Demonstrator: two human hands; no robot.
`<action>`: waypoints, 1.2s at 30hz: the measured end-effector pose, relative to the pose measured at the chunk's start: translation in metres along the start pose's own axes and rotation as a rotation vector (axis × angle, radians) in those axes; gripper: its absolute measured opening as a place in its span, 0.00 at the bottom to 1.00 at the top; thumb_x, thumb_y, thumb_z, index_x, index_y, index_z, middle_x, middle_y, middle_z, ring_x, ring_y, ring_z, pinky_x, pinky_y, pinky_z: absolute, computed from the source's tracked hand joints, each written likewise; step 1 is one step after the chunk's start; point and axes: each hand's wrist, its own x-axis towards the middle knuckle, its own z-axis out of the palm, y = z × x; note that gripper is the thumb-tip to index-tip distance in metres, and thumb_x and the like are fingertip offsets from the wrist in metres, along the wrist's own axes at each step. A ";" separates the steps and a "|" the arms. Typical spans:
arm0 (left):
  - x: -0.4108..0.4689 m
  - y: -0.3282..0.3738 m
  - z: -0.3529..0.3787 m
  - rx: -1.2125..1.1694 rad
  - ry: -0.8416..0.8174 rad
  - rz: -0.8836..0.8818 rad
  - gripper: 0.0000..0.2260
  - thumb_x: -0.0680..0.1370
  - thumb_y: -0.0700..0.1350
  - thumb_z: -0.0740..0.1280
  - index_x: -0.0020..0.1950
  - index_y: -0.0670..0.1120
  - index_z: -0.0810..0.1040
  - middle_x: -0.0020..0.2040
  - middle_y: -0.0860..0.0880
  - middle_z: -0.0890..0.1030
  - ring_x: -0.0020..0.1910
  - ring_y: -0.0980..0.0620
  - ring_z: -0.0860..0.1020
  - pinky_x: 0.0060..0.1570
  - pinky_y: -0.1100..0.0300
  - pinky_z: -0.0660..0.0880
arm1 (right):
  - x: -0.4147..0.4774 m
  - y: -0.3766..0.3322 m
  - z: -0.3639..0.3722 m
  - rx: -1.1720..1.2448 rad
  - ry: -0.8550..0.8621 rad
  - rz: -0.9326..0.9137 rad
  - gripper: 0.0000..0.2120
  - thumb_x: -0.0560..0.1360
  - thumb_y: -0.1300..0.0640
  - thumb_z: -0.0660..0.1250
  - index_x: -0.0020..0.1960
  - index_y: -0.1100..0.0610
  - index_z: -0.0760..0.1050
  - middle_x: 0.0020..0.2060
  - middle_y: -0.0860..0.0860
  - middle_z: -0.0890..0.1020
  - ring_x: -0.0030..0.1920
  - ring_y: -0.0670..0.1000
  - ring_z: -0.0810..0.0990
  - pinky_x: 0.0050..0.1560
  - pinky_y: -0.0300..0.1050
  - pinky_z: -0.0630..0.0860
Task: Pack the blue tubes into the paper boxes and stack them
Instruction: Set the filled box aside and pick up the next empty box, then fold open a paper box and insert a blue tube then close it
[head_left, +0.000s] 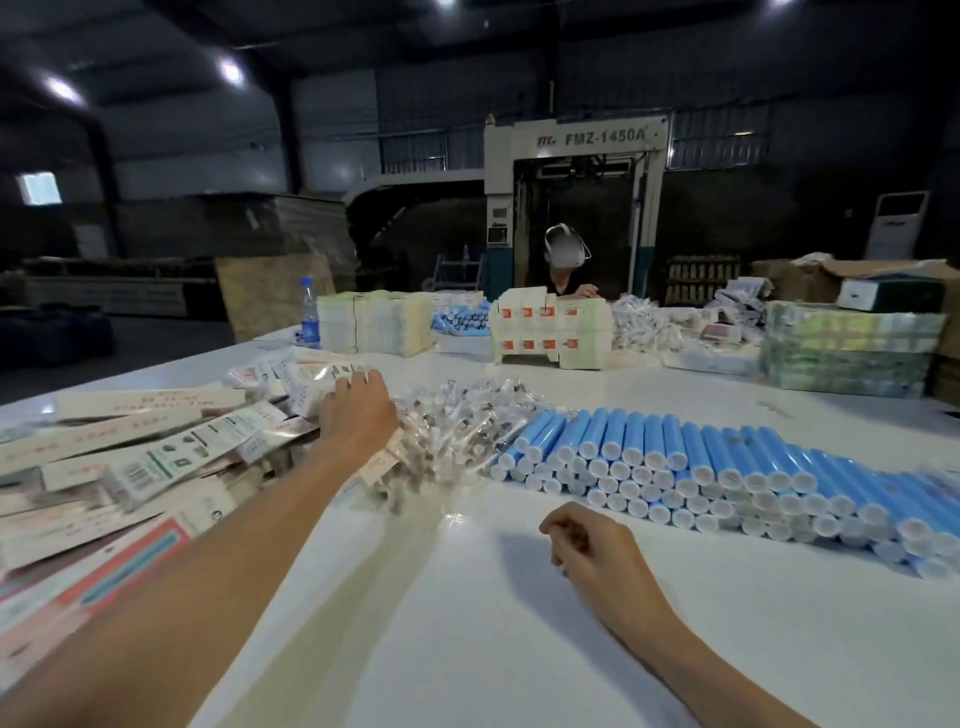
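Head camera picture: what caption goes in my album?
Left hand on the flat paper boxes; right hand rests near stacked blue tubes.

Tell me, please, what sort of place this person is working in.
Most likely a factory packing hall: a big machine marked FMZ-1450A stands at the back, and a long white table carries rows of blue tubes and heaps of flat paper boxes.
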 end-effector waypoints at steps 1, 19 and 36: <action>0.010 -0.009 0.002 0.018 -0.069 -0.028 0.18 0.88 0.49 0.57 0.73 0.41 0.72 0.70 0.39 0.76 0.68 0.37 0.74 0.65 0.43 0.74 | 0.001 0.000 0.001 -0.007 -0.004 -0.006 0.12 0.82 0.62 0.65 0.48 0.47 0.80 0.36 0.45 0.83 0.38 0.48 0.81 0.45 0.54 0.81; -0.019 -0.060 -0.030 0.061 -0.352 -0.037 0.32 0.88 0.55 0.60 0.85 0.45 0.51 0.82 0.38 0.67 0.77 0.35 0.70 0.73 0.42 0.70 | -0.002 -0.002 -0.001 -0.055 -0.035 -0.037 0.09 0.81 0.58 0.64 0.47 0.46 0.79 0.36 0.44 0.82 0.38 0.48 0.82 0.45 0.52 0.80; -0.095 -0.010 -0.064 -0.862 -0.278 -0.158 0.17 0.84 0.60 0.66 0.70 0.55 0.74 0.57 0.47 0.83 0.39 0.51 0.83 0.36 0.56 0.77 | -0.003 -0.003 -0.002 -0.089 -0.019 -0.047 0.08 0.81 0.57 0.64 0.50 0.46 0.80 0.38 0.43 0.83 0.40 0.47 0.82 0.46 0.50 0.80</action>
